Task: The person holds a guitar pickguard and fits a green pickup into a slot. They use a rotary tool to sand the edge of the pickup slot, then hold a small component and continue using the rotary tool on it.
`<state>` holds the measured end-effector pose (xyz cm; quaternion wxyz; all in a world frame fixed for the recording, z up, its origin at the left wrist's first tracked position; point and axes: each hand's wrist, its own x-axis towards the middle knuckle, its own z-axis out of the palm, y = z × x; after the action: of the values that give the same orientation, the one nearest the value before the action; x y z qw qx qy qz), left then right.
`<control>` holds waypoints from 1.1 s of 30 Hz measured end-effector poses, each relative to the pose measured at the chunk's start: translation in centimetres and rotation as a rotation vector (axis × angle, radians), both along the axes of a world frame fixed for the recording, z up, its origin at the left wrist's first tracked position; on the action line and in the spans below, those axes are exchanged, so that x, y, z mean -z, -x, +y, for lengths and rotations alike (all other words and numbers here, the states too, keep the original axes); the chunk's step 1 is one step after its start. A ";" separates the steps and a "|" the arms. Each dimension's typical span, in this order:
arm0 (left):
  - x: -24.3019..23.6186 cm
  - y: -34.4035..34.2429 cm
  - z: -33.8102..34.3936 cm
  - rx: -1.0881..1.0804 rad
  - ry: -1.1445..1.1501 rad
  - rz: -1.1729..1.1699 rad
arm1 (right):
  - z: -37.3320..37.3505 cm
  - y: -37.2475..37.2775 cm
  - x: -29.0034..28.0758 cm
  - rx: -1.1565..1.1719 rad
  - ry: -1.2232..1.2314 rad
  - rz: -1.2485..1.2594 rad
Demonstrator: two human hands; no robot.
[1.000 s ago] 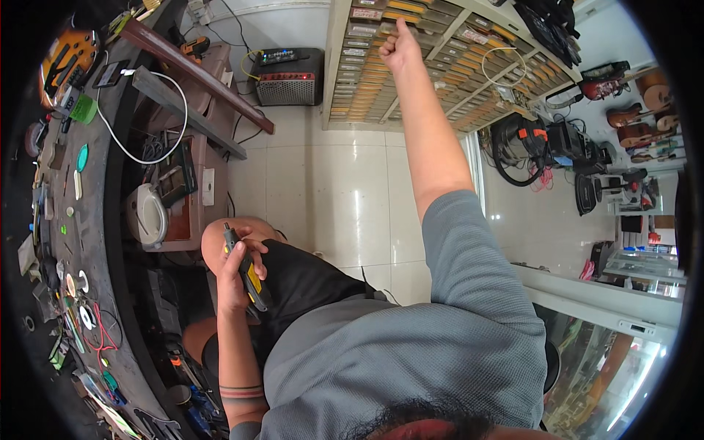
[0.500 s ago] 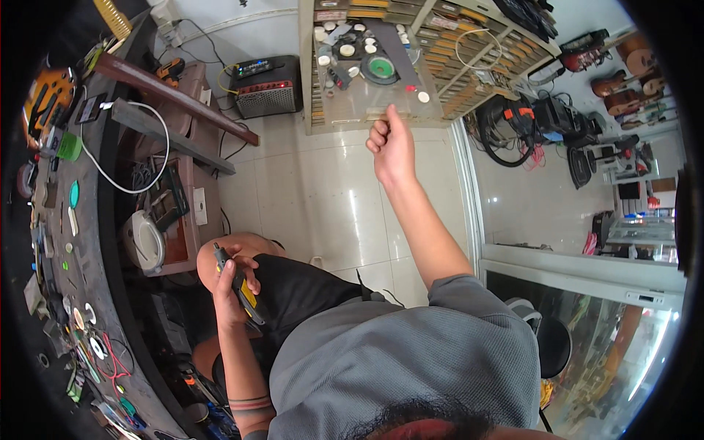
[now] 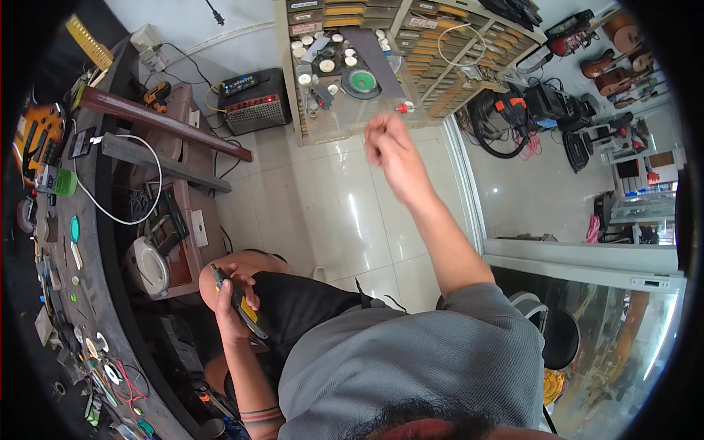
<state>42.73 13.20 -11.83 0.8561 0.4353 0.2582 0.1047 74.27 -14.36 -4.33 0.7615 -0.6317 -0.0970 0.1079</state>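
Observation:
My left hand (image 3: 236, 306) is wrapped round a slim black-and-yellow rotary tool (image 3: 250, 315), its narrow tip pointing up and away from me, above my thigh. My right hand (image 3: 394, 155) is raised over the floor just short of a cabinet top (image 3: 334, 133). Its fingers are curled in; anything inside them is hidden. Nearest to it, a small red and white piece (image 3: 404, 108) lies on the cabinet top. Farther back are a green-centred disc (image 3: 362, 82), several white round caps (image 3: 327, 66) and a dark flat strip (image 3: 378, 59).
A dark workbench (image 3: 92, 253) cluttered with small tools runs along my left. Two long bars (image 3: 169, 125) jut from it toward the floor. An amplifier (image 3: 255, 106) stands beside the drawer cabinet. Glass panels (image 3: 616, 345) and a stool (image 3: 561, 337) are on my right.
The view has shifted slightly. My right hand has turned and curled its fingers and thumb inward near the cabinet edge. My left hand keeps its hold on the rotary tool.

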 end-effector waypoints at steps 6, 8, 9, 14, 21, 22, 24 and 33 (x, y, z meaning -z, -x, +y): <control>0.3 -0.9 0.0 0.048 0.007 0.019 | 0.6 -6.9 -0.7 0.131 0.814 -0.868; 0.2 -1.1 -0.1 0.045 -0.003 0.022 | 1.3 -7.4 0.4 0.075 0.820 -0.883; 0.2 -1.1 -0.1 0.046 -0.005 0.024 | 1.3 -7.7 0.8 0.009 0.828 -0.894; 0.3 -1.2 0.0 0.024 -0.010 0.036 | 1.4 -8.3 -1.2 0.034 0.897 -0.856; -0.1 -2.1 -0.3 0.037 -0.026 0.061 | 0.1 -14.8 2.0 0.340 1.193 -0.902; -0.1 -2.1 -0.4 0.032 -0.025 0.076 | 0.2 -14.8 1.2 0.269 1.264 -0.799; 0.0 -2.2 -0.4 0.027 -0.009 0.070 | 1.2 -15.7 -0.4 0.290 1.346 -0.787; 0.4 -3.4 -0.7 0.035 -0.035 0.037 | 6.6 -24.3 0.8 0.224 1.283 -1.015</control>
<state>46.11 12.49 -12.27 0.8450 0.4566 0.2646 0.0862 98.53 -7.79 -5.12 0.1226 -0.9217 -0.2849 -0.2328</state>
